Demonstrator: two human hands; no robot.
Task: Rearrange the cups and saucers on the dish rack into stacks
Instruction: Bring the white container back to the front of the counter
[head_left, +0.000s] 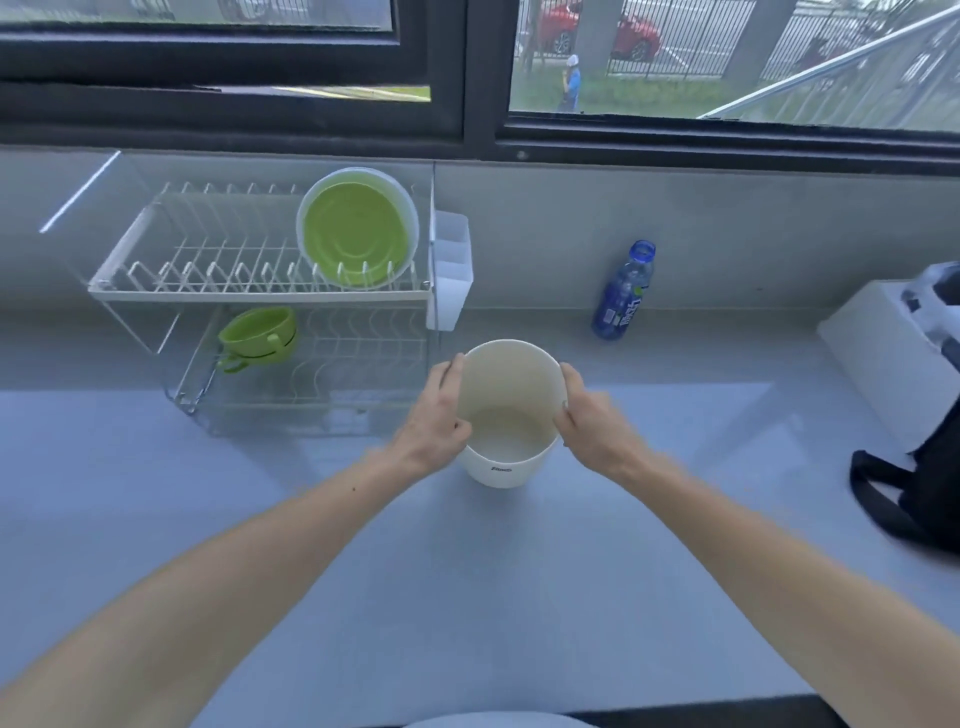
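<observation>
Rack (260, 297): two tiers, at the left on the counter (467, 597).

Upper tier: green saucers (357, 231) stand on edge together at the right end, inside a white rim; how many you have there cannot be told. The other slots are bare.

Lower tier: green cups (258, 335) sit nested at the left, apparently two, handles toward you. The rest of that tier is bare.

Tub (510, 413): white, open-topped, on the counter just right of the rack. Your left hand (435, 415) and right hand (592, 422) each clasp its rim from opposite sides, fingers closed on it. It looks empty.

Progress, as a judgement: cups and saucers are each gathered in one group, so the stacking seems done or nearly so.

Also present: blue bottle (623, 291) by the wall; black bag (930, 483) at far right.
</observation>
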